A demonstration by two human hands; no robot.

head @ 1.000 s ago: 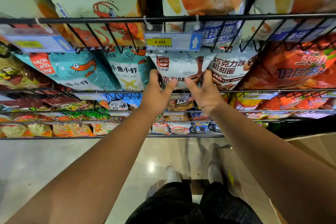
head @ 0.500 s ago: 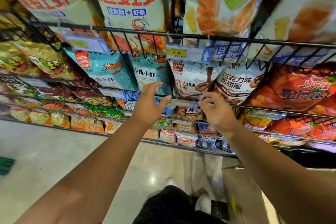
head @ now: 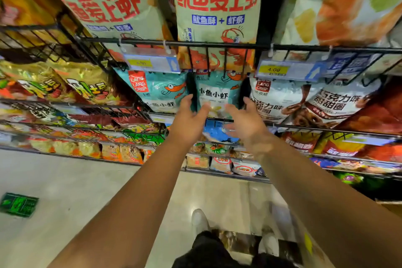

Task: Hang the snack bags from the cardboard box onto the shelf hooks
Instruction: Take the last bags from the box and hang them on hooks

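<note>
Both my arms reach forward to the wire shelf. My left hand [head: 188, 118] is open, its fingers beside the left edge of a teal fish-and-shrimp snack bag [head: 217, 91] that stands in the middle row. My right hand [head: 245, 122] is open too, fingers spread at the bag's lower right edge. Neither hand grips the bag. A second teal bag [head: 161, 91] stands to its left, and white chocolate-ring bags [head: 280, 102] stand to its right. The cardboard box [head: 389, 205] shows only as a corner at the right edge.
A black wire rail [head: 217, 44] with price tags [head: 282, 70] crosses above the bags. Large pale squid-and-shrimp bags [head: 217, 6] fill the row above. Lower rows hold several small snack packs [head: 219, 163]. Pale floor tiles [head: 65, 191] and my white shoes [head: 199, 221] lie below.
My hands moved from the white chocolate bag leftward to the teal bag and opened on either side of it. The view shifted left and up along the shelf.
</note>
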